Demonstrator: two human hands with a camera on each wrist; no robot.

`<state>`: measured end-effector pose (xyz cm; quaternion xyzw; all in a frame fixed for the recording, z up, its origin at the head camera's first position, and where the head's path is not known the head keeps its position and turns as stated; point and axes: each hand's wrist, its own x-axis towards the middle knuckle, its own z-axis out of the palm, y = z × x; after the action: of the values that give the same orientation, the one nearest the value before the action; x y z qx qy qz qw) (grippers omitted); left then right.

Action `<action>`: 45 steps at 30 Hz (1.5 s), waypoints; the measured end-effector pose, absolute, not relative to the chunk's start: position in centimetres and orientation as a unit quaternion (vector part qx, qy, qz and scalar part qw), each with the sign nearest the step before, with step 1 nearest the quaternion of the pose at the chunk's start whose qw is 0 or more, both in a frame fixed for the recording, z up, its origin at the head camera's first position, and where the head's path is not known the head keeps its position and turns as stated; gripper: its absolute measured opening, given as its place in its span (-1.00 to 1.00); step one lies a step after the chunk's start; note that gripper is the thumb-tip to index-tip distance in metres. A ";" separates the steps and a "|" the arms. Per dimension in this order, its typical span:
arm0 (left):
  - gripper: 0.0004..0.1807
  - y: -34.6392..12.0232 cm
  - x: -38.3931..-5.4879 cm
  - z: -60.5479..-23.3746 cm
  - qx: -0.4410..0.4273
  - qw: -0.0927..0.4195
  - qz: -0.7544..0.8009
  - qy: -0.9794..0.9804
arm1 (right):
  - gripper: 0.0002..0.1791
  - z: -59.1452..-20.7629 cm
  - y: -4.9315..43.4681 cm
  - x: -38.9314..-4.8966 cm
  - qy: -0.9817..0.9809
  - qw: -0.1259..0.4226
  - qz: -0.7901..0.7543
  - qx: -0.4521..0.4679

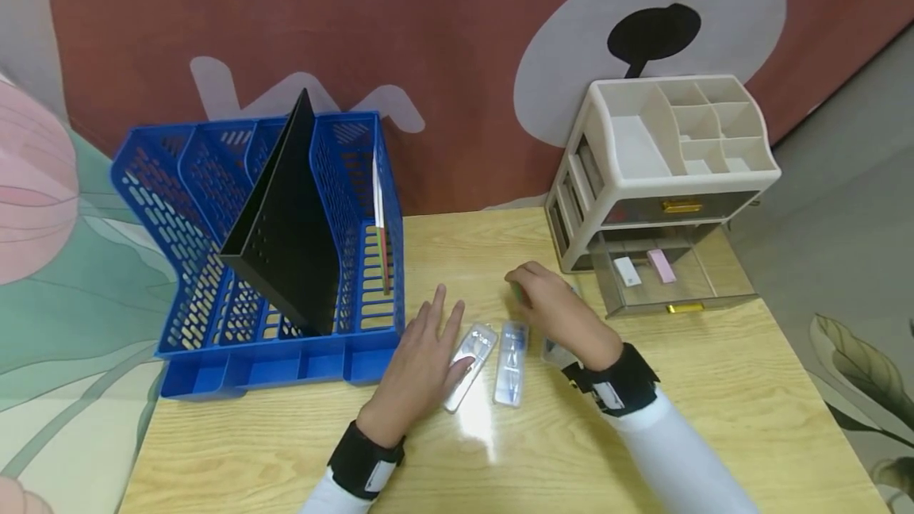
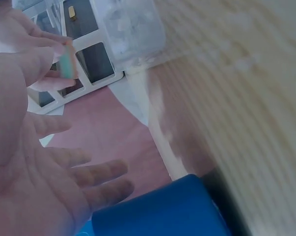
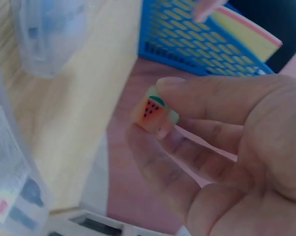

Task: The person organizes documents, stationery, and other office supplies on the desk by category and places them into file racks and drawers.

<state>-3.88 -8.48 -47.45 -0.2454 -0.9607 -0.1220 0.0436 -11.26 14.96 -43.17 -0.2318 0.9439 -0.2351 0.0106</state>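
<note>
My right hand [image 1: 564,312] pinches a small orange and green block [image 3: 148,114] with a watermelon-slice print between thumb and fingers, above the table left of the drawer unit. In the head view the hand mostly hides this block. My left hand [image 1: 420,363] has its fingers spread, with nothing in its palm. Its thumb overlaps a slim clear plastic case [image 1: 474,355]. Beside that lies a second clear case [image 1: 510,367], and a third [image 1: 558,354] is partly covered by my right hand and wrist.
A white drawer unit [image 1: 607,133] stands at the back right. Its lower clear drawer [image 1: 685,292] is pulled out, with a white block [image 1: 627,271] and a pink block [image 1: 661,266] inside. At left a blue file rack [image 1: 286,371] holds a black folder [image 1: 293,236] and thin booklets [image 1: 380,220].
</note>
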 end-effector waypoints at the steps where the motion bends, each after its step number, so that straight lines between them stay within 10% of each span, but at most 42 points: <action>1: -0.11 -8.5 -3.9 -47.4 -0.245 0.042 -0.121 -0.961 | -0.54 -42.9 15.2 -11.0 0.943 0.009 -0.239 -0.233; 8: -0.13 -8.2 -3.9 -47.4 -0.246 0.016 -0.122 -0.961 | -0.50 -40.0 16.9 -8.6 0.943 0.003 -0.243 -0.228; 21: -0.15 -7.9 -4.3 -47.3 -0.239 0.001 -0.126 -0.963 | -0.43 -35.5 22.6 -6.6 0.922 -0.184 -0.213 -0.266; 33: -0.13 -7.9 -4.6 -47.4 -0.262 0.018 -0.112 -0.958 | -0.42 -35.6 29.5 -8.8 0.935 -0.194 -0.129 -0.266; 45: -0.15 -7.3 -4.8 -46.9 -0.275 0.012 -0.110 -0.955 | -0.57 -37.3 33.8 -12.0 0.969 -0.092 -0.067 -0.217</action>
<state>-4.79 -7.30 -46.89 -0.2748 -0.9551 -0.1102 0.0122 -11.95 33.79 -37.34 -0.2175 0.9694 -0.0674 -0.0921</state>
